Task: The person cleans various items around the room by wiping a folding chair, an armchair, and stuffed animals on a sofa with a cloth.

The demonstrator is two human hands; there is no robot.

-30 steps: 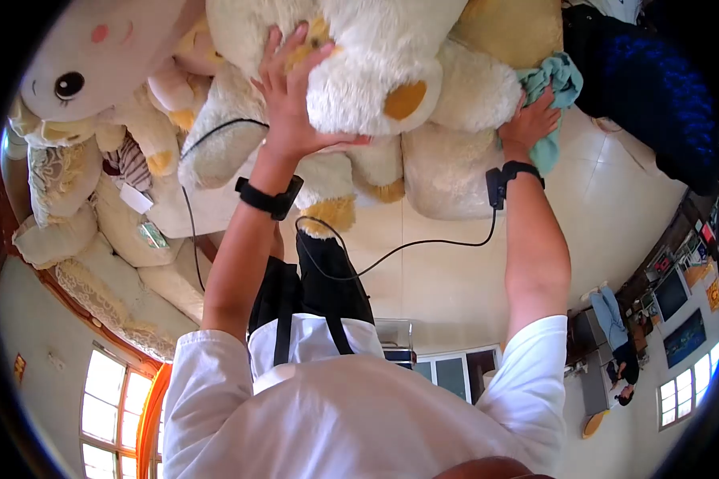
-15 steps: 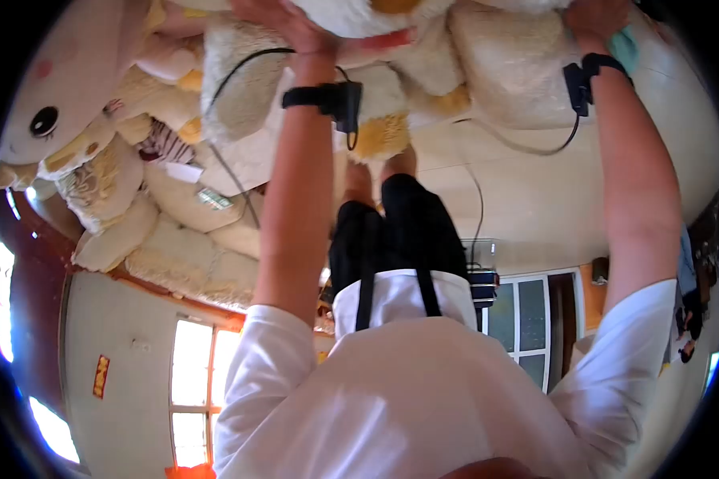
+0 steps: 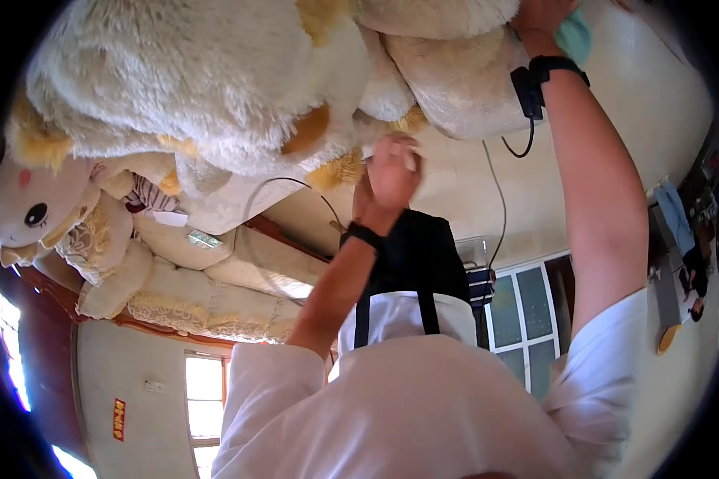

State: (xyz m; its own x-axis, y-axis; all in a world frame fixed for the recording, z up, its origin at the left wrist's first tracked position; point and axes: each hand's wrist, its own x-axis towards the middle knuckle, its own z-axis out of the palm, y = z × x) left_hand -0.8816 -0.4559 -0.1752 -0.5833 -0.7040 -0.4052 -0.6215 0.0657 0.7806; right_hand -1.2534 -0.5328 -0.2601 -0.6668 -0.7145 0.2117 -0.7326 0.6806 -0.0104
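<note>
A large cream plush toy point(image 3: 200, 72) with shaggy fur and tan patches fills the upper left. Below its tan-edged part and in front of my black shorts point(image 3: 423, 247) is my left hand point(image 3: 395, 172), raised with the wrist bent. Its fingers look curled but are blurred, so what they hold, if anything, is unclear. My right hand point(image 3: 543, 14) is at the top edge against a cream plush piece point(image 3: 463, 80). A teal cloth point(image 3: 574, 38) shows beside that hand. The fingers are partly cut off, and I cannot tell whether they grip the cloth or the plush.
A pink-cheeked plush face point(image 3: 36, 195) lies at the left, near a patterned sofa point(image 3: 192, 311). Black straps circle both wrists, and a cable point(image 3: 499, 199) hangs down past my legs. Glass-panelled doors point(image 3: 527, 319) stand behind. Another person point(image 3: 695, 271) is far right.
My left hand has come down from the plush at the top to in front of my legs. The shaggy plush now covers more of the upper left. My right hand stays near the teal cloth.
</note>
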